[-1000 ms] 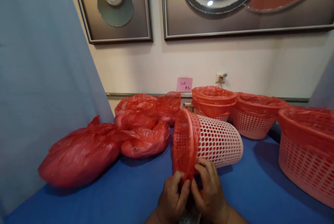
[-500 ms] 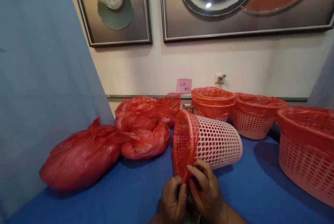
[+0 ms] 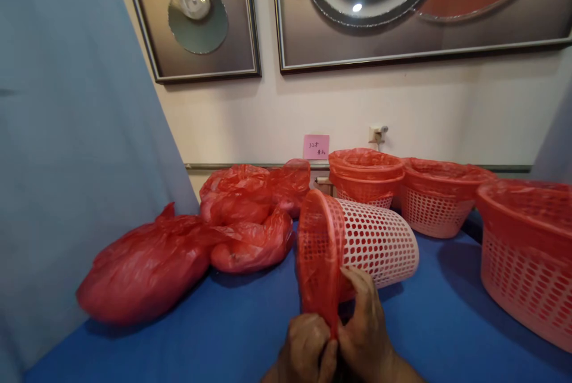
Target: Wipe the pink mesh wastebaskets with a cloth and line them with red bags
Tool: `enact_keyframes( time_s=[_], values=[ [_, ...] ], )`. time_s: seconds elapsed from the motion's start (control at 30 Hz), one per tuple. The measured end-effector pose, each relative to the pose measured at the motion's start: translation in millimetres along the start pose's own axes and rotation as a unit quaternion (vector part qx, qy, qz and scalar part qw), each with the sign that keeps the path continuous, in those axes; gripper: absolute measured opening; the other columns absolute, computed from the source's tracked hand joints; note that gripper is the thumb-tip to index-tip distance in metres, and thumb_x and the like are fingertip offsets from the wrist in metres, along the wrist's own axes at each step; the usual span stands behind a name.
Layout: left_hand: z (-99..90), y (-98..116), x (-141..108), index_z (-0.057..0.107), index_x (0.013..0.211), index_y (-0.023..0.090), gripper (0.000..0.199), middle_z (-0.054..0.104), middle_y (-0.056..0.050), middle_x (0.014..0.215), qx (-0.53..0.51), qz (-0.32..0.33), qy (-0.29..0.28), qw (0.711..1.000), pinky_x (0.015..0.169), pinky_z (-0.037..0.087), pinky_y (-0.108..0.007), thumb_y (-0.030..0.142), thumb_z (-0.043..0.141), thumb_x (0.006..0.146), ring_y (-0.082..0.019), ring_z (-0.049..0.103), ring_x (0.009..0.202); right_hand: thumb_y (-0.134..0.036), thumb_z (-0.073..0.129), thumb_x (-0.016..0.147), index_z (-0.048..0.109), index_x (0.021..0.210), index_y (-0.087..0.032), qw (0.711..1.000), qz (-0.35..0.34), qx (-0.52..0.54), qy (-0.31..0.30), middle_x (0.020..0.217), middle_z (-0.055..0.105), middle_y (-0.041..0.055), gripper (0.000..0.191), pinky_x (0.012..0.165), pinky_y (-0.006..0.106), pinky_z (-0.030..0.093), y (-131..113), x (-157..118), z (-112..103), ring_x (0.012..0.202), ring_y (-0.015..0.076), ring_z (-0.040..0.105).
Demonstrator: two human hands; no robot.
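Note:
A pink-white perforated plastic basket [image 3: 379, 240] lies on its side in the middle, its mouth facing left. A thin red plastic bag [image 3: 319, 252] lines it and is folded over the rim. Below the mouth, my left hand [image 3: 308, 344] is closed on the bag's edge, pulling it down taut. My right hand [image 3: 369, 326] pinches the same edge with its thumb, close to the left thumb, while its fingers reach up along the folded bag at the rim. Part of the bag between the hands is hidden.
Tied or bunched red bags [image 3: 147, 270] lie on the blue cloth at left. Upright lined baskets [image 3: 442, 210] stand at the back and right, including a large basket [image 3: 527, 270]. A pink note [image 3: 316, 147] and a socket [image 3: 378, 134] are on the wall behind.
Both hands have moved slightly down and right, stretching the bag edge lower below the rim. The right fingers have spread up along the rim. The basket has barely shifted.

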State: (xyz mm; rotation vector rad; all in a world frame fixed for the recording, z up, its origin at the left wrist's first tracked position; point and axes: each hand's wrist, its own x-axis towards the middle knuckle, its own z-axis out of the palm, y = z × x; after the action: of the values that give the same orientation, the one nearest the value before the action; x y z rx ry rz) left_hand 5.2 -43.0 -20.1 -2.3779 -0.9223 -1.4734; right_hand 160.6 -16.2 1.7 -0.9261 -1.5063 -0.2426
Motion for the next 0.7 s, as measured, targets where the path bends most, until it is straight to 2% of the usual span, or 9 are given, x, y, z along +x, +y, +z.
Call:
enact_keyframes(
  time_s=[0.1,0.2,0.23,0.3,0.37,0.5,0.6,0.63,0.7],
  values=[
    [-4.6,-1,3,0.065,0.101,0.023,0.020,0.076,-0.006,0.081,-0.035,-0.039,-0.015,0.999,0.076,0.057,-0.032,0.022,0.045,0.103,-0.021,0.073,0.075,-0.023,0.058,0.095,0.043,0.151,-0.017,1.000,0.021,-0.010,0.002,0.123,0.068,0.0170,0.058,0.083,0.047,0.066,-2,-1,-2,0.105,0.0288,0.071],
    [-10.9,-3,15,0.069,0.094,0.023,0.025,0.074,-0.004,0.079,-0.099,-0.148,0.007,0.984,0.071,0.055,-0.027,0.028,0.048,0.105,-0.017,0.069,0.070,-0.023,0.056,0.099,0.043,0.151,-0.016,0.998,0.058,0.003,0.022,0.112,0.072,0.0143,0.054,0.072,0.036,0.067,-7,-1,-5,0.090,0.0232,0.075],
    [-12.7,-4,21,0.070,0.089,0.022,0.027,0.071,-0.002,0.075,-0.136,-0.206,0.032,0.969,0.067,0.053,-0.025,0.033,0.051,0.105,-0.016,0.066,0.067,-0.023,0.055,0.100,0.042,0.151,-0.016,0.997,0.067,0.011,0.032,0.105,0.073,0.0119,0.053,0.069,0.032,0.066,-9,0,-6,0.083,0.0212,0.075],
    [-15.2,-7,37,0.067,0.077,0.021,0.036,0.063,0.001,0.066,-0.217,-0.321,0.096,0.917,0.060,0.048,-0.023,0.047,0.059,0.101,-0.014,0.057,0.060,-0.024,0.055,0.101,0.041,0.151,-0.015,0.995,0.080,0.035,0.042,0.087,0.071,0.0044,0.052,0.062,0.027,0.063,-13,4,-9,0.069,0.0173,0.072],
    [-16.5,-14,55,0.064,0.071,0.020,0.045,0.055,0.003,0.060,-0.268,-0.395,0.156,0.864,0.056,0.044,-0.022,0.060,0.067,0.093,-0.013,0.049,0.056,-0.024,0.055,0.102,0.042,0.149,-0.015,0.993,0.095,0.057,0.043,0.071,0.064,-0.0036,0.050,0.057,0.024,0.060,-14,12,-12,0.057,0.0144,0.066],
    [-22.7,-38,81,0.062,0.073,0.020,0.049,0.053,0.005,0.062,-0.275,-0.436,0.237,0.823,0.054,0.041,-0.021,0.068,0.073,0.083,-0.012,0.045,0.056,-0.030,0.062,0.099,0.051,0.139,-0.015,0.986,0.135,0.052,0.078,0.068,0.062,-0.0053,0.044,0.059,0.024,0.057,2,36,-25,0.056,0.0131,0.063],
    [-35.9,-42,83,0.065,0.079,0.021,0.049,0.062,0.003,0.070,-0.273,-0.459,0.296,0.792,0.060,0.048,-0.021,0.068,0.076,0.078,-0.013,0.055,0.063,-0.035,0.070,0.095,0.060,0.128,-0.016,0.977,0.160,0.059,0.125,0.075,0.067,-0.0009,0.039,0.063,0.025,0.058,20,50,-37,0.062,0.0139,0.065],
    [-41.4,-38,80,0.068,0.083,0.021,0.048,0.068,0.001,0.076,-0.280,-0.467,0.296,0.785,0.064,0.051,-0.023,0.068,0.076,0.077,-0.016,0.061,0.069,-0.036,0.071,0.094,0.062,0.125,-0.017,0.972,0.171,0.072,0.142,0.076,0.068,0.0000,0.037,0.063,0.025,0.057,25,52,-41,0.063,0.0139,0.065],
    [-51.9,-22,73,0.075,0.093,0.021,0.048,0.077,-0.005,0.092,-0.304,-0.487,0.236,0.784,0.073,0.057,-0.029,0.067,0.075,0.080,-0.023,0.070,0.085,-0.036,0.074,0.093,0.064,0.120,-0.017,0.959,0.195,0.105,0.175,0.077,0.068,0.0009,0.034,0.060,0.022,0.056,29,51,-46,0.063,0.0135,0.065]
  ],
)
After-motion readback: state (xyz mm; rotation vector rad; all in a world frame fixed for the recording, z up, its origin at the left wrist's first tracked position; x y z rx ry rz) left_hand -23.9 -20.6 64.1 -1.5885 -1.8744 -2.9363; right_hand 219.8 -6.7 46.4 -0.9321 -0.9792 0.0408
